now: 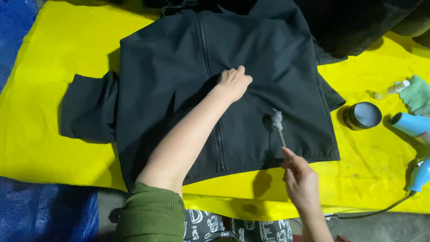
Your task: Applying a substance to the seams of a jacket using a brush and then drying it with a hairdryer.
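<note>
left hand (234, 83) lies flat, pinning the jacket (251, 58); right hand (301, 179) pinches a swab (278, 123), tip on the fabric. cleaning looks underway, unfinished.

We cannot see the jacket's (251, 67) collar, cut off by the top edge, nor the dryer's (414, 134) far side past the right edge, and the left hand (234, 83) hides the zip (204, 40) beneath it.
</note>
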